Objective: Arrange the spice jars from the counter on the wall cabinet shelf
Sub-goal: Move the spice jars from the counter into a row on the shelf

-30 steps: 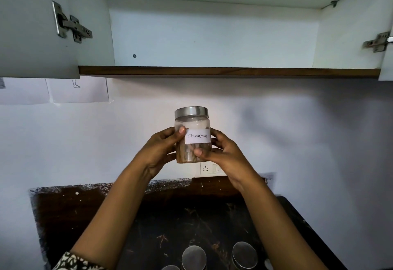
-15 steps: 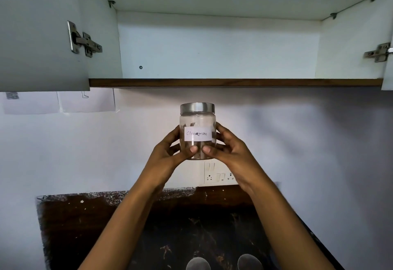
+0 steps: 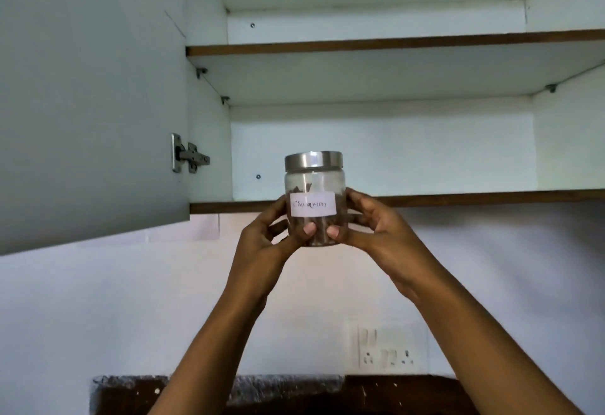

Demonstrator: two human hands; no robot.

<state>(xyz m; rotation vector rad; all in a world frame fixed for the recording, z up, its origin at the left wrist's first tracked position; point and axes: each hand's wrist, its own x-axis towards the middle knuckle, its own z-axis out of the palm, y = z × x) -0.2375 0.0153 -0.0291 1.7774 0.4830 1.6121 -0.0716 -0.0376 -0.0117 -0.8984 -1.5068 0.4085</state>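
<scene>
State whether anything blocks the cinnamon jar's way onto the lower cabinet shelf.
Nothing visible does. The left hand and right hand hold the cinnamon jar before the front edge of the lower shelf; the cabinet door stands open at left.

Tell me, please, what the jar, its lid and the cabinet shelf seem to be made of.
The jar: clear glass or hard plastic, glossy and see-through; the look does not settle which. Its lid: brushed metal, probably steel, with a soft grey sheen. The cabinet shelf: probably white laminated board, matt, with a brown strip on its front edge.
</scene>
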